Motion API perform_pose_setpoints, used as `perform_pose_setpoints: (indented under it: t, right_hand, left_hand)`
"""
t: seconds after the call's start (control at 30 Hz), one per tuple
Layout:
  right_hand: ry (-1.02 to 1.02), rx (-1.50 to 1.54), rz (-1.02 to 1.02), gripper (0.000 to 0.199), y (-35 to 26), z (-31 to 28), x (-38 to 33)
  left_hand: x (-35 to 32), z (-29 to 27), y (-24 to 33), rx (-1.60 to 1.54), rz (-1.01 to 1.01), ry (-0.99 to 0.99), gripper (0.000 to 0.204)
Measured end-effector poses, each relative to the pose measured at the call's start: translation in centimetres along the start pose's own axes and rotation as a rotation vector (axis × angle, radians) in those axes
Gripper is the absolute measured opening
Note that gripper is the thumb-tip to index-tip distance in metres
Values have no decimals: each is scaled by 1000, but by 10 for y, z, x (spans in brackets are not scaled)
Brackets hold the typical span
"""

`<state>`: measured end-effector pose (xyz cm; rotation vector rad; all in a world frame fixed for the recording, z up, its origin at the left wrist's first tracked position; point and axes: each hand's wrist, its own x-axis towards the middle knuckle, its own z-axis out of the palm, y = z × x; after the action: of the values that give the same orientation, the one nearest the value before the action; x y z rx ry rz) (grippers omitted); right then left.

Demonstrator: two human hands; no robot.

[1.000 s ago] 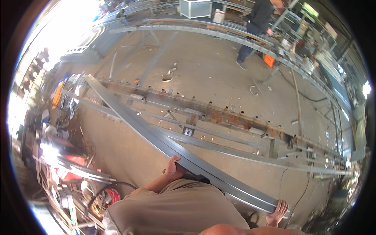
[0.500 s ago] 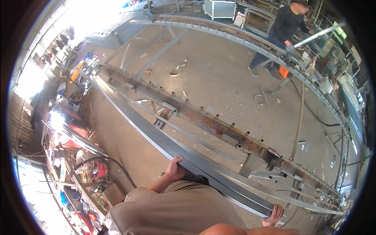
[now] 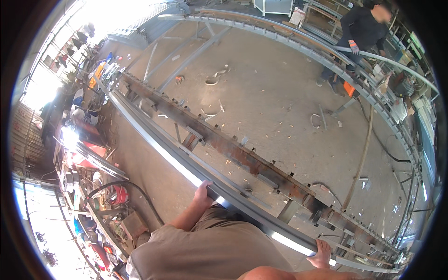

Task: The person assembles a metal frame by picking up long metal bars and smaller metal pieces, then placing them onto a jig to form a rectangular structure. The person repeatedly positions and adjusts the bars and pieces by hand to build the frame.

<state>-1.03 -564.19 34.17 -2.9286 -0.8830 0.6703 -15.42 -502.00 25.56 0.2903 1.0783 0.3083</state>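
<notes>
A long grey metal profile (image 3: 262, 217) runs slantwise across my front, from the far left to the near right. My left hand (image 3: 202, 195) is closed on its near edge, close to my waist. Further along to the right, my right hand (image 3: 321, 255) grips the same profile near its right part, thumb and fingers round the edge. A bright, shiny side of the profile faces me. Just beyond it lies a rusty steel beam (image 3: 294, 187) studded with small dark pegs, roughly parallel to the profile.
A second long frame (image 3: 280, 35) on legs curves across the far side. Behind it a co-worker (image 3: 361, 30) in dark clothes and gloves handles a long pale bar (image 3: 396, 64). At left stands a cluttered shelf (image 3: 100, 217) with a black hose (image 3: 144, 198). Scraps litter the floor.
The profile has been tilted in my hands, so its shiny side now shows, and it sits slightly differently against the beam. The co-worker has shifted right, with the pale bar swung round.
</notes>
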Motion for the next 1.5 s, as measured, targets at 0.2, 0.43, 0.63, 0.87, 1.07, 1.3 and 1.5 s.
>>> perform_pose_setpoints:
  t: [0.2, 0.43, 0.63, 0.87, 1.07, 1.3, 1.5]
  right_hand:
    - [-157, 109, -112, 85, -32, -24, 64]
    - [-457, 202, -40, 82, -66, -45, 101]
    - [-353, 272, -50, 66, -75, -61, 102]
    - [-307, 55, 25, 55, -48, -67, 76]
    - [98, 84, 272, 77, -22, -5, 5]
    - [472, 125, 469, 67, -18, 59, -110]
    - [609, 132, 487, 63, 16, 95, -221]
  left_hand:
    - [40, 7, 53, -7, 54, 176, 26]
    - [50, 3, 90, 81, 118, 371, 34]
    - [54, -15, 84, 61, 70, 349, 34]
    - [42, -51, 84, 90, -119, 87, 15]
    - [-19, -5, 54, 176, -104, -34, 17]
    - [-77, 16, -26, 213, -158, -297, 24]
    - [-136, 21, -152, 220, -146, -387, 34]
